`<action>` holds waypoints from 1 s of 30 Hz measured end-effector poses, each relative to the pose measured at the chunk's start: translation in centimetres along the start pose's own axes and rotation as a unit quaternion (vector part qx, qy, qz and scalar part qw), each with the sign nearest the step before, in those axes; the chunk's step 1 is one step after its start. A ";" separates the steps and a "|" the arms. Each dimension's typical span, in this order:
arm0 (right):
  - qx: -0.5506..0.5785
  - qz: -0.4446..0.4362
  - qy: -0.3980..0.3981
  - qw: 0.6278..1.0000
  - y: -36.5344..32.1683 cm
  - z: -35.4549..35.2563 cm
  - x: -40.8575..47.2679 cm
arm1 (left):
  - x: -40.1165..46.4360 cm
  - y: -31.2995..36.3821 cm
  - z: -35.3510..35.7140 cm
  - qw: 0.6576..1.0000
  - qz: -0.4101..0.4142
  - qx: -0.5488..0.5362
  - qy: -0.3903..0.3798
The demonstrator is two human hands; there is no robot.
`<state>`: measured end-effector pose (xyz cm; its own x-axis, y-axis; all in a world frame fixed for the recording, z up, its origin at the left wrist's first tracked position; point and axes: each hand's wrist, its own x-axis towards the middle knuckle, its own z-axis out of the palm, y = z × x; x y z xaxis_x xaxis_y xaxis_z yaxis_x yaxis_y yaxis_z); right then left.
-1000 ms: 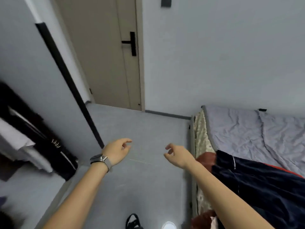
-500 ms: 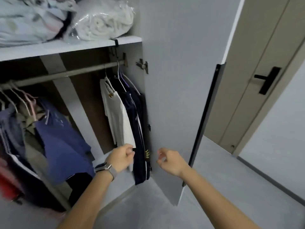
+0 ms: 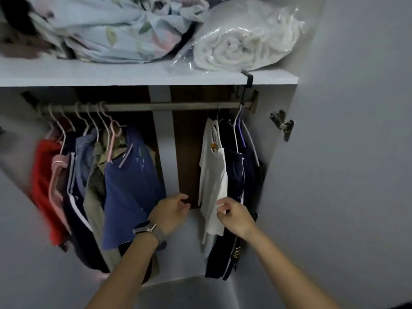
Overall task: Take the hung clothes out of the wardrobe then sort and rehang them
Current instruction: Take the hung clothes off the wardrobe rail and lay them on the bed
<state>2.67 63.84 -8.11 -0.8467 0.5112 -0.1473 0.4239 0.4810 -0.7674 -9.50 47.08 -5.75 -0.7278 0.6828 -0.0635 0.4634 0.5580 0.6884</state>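
The wardrobe is open in front of me, with a metal rail (image 3: 156, 107) under a white shelf (image 3: 133, 75). On the rail's left hang several garments on hangers, among them a red one (image 3: 42, 175) and a blue shirt (image 3: 131, 186). On its right hang a white shirt (image 3: 213, 175) and dark navy clothes (image 3: 236, 175). My left hand (image 3: 171, 214) hovers in the gap between the two groups, fingers loosely curled, holding nothing. My right hand (image 3: 236, 216) is in front of the navy clothes, its fingertips at the white shirt's lower edge.
Folded floral bedding (image 3: 111, 25) and a rolled white blanket in clear plastic (image 3: 240, 41) lie on the shelf. The open grey wardrobe door (image 3: 345, 175) stands at the right, with a hinge (image 3: 282, 124) on it. A bare stretch of rail separates the two clothing groups.
My view swung from the floor and bed to the wardrobe, then further left to face it. Both hands rose toward the hanging clothes; the right one now reaches the white shirt.
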 end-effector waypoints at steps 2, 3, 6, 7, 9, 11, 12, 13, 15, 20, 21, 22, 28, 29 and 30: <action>0.017 -0.008 0.039 0.999 -1.0 -0.8 3.5 | 1.0 -1.4 -1.7 1.000 -0.014 -0.012 0.018; 0.042 -0.005 0.084 0.996 -1.5 -1.0 5.2 | 1.6 -2.2 -2.5 0.999 -0.017 -0.011 0.028; 0.082 -0.011 0.219 0.972 -3.6 -1.5 10.0 | 3.8 -4.7 -4.8 0.998 -0.011 0.000 0.060; 0.079 -0.016 0.244 0.967 -4.6 -1.7 11.4 | 4.7 -5.4 -5.4 0.998 -0.008 0.002 0.066; 0.060 -0.028 0.241 0.968 -6.2 -2.0 14.1 | 6.8 -6.2 -6.5 0.997 0.000 0.011 0.071; 0.034 -0.027 0.180 0.983 -6.9 -2.2 17.1 | 8.9 -6.8 -7.3 0.997 0.013 0.027 0.072; 0.024 -0.017 0.152 0.988 -6.9 -2.2 18.6 | 9.9 -7.1 -7.6 0.996 0.022 0.030 0.075; 0.011 -0.008 0.140 0.990 -7.1 -2.2 19.8 | 10.8 -7.3 -8.0 0.995 0.036 0.028 0.089; -0.021 0.007 0.180 0.983 -7.2 -2.2 21.4 | 12.0 -7.9 -9.1 0.981 0.071 0.032 0.179; -0.193 0.048 0.292 0.936 -7.5 -3.2 23.5 | 13.3 -10.9 -12.9 0.883 -0.020 0.087 0.460; -0.160 0.074 0.256 0.950 -7.8 -3.7 24.2 | 13.7 -11.7 -13.4 0.886 -0.044 0.081 0.455; -0.121 0.096 0.220 0.963 -8.1 -4.1 25.0 | 14.0 -12.4 -13.7 0.897 -0.055 0.063 0.434; 0.166 0.036 0.085 0.982 -10.8 -0.2 26.2 | 16.0 -13.9 -13.0 0.930 -0.094 -0.002 0.356; 0.196 0.011 0.058 0.979 -11.8 1.2 25.5 | 16.3 -13.9 -13.0 0.934 -0.095 -0.007 0.345; 0.208 -0.007 0.030 0.978 -12.8 2.5 24.9 | 16.8 -14.0 -13.0 0.938 -0.089 -0.022 0.334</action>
<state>-24.63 68.58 -3.53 -0.8252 0.5544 -0.1080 0.2352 0.1635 -0.9581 -34.72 44.61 -7.04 -0.9529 0.1239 0.2769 0.2938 0.6043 0.7406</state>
